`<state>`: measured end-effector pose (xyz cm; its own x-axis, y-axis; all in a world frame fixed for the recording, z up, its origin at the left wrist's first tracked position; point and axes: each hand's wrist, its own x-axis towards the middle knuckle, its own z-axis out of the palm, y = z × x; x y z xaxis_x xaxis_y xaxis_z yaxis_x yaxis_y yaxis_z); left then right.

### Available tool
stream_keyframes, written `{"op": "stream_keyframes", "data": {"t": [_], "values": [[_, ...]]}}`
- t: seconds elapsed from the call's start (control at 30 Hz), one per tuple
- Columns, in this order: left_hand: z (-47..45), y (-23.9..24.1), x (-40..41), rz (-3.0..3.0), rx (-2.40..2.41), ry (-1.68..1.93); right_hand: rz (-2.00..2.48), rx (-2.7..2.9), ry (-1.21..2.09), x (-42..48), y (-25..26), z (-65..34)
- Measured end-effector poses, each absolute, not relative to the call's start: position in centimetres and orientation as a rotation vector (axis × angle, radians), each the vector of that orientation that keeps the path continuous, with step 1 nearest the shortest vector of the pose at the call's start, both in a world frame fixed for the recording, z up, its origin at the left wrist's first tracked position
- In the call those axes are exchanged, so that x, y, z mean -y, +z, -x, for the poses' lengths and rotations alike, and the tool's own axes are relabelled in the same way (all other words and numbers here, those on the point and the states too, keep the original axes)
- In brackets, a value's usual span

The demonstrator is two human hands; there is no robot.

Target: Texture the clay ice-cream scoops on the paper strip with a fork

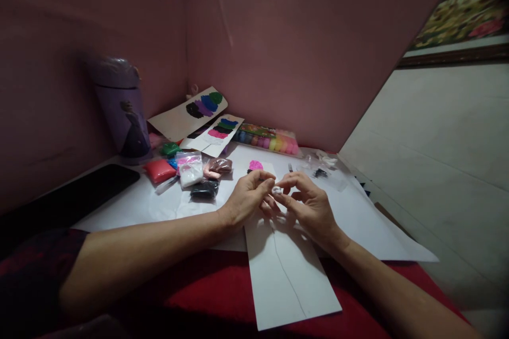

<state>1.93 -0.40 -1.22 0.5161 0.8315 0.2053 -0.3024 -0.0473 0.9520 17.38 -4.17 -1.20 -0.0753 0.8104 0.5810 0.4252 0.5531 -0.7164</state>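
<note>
Between my fingertips is a small lump of white modelling clay (277, 190). The thumb and index finger of my left hand (250, 196) close on its left side. My right hand (312, 206) pinches the same lump from the right, fingers bent. Under both hands lies a long white card (292, 291) with a thin curving line drawn down it. At its far end a pink patch (255, 166) shows, with some black beside it; my hands hide the card's middle.
Small bags of clay, including red (159, 170), white (191, 171) and black (204, 189), lie left of my hands. Behind are painted cards (217, 135), a pack of coloured pens (268, 140) and a purple tumbler (123, 111). A clear bag (332, 177) lies at right.
</note>
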Motion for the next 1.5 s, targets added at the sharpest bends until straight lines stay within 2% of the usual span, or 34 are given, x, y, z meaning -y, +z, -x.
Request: {"op": "stream_keyframes", "data": {"t": [0.6, 1.5], "values": [[-1.78, -1.23, 0.32, -1.388, -0.548, 0.944, 1.041, 1.806, 0.213, 4.45, -0.94, -17.22], [-1.62, -1.47, 0.22, -1.406, -0.476, 0.885, 0.979, 1.818, 0.161, 4.32, -0.9, -17.25]]}}
